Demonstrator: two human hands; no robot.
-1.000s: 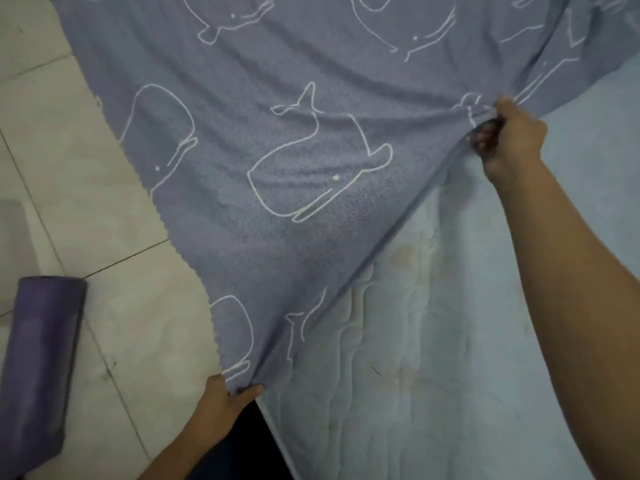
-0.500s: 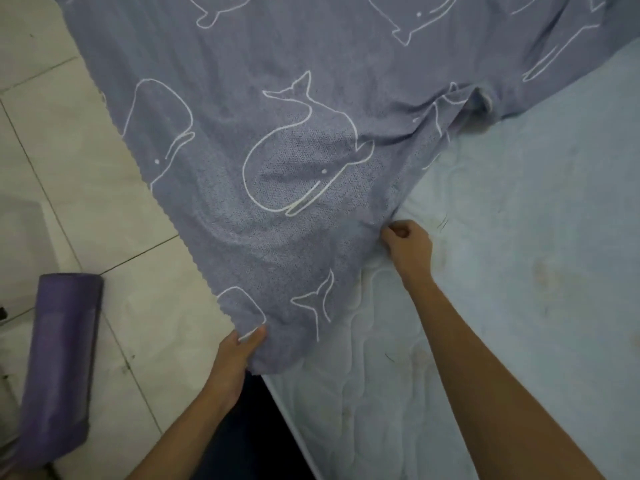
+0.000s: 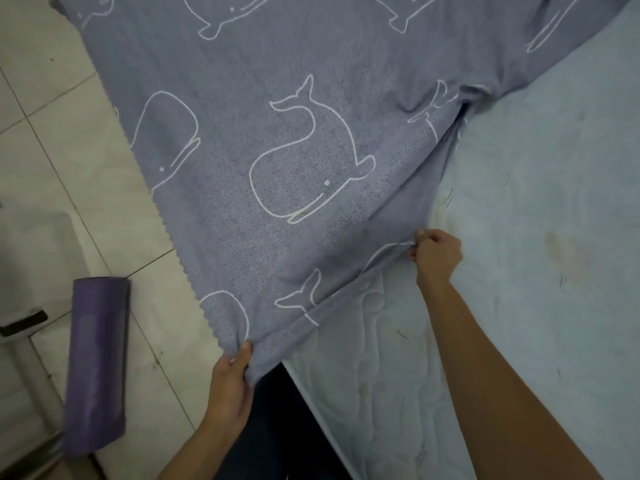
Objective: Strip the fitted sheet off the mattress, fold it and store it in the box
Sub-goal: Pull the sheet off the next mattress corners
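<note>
The grey-blue fitted sheet (image 3: 277, 133) with white whale outlines is lifted and stretched over the mattress's near left corner and the floor. My left hand (image 3: 232, 379) grips the sheet's lowest corner, beside the mattress edge. My right hand (image 3: 436, 254) pinches the sheet's hem over the bare mattress. The pale blue quilted mattress (image 3: 519, 271) lies uncovered at the right, with stains and stray hairs on it. No box is in view.
A rolled purple mat (image 3: 97, 362) lies on the pale tiled floor (image 3: 69, 185) at the left. Something white with a dark handle (image 3: 24, 323) sits at the far left edge. A dark gap (image 3: 284, 427) runs between my body and the mattress.
My right hand let go of the sheet far up on the mattress and took hold of the hem much nearer to me. My left hand kept its corner and rose slightly.
</note>
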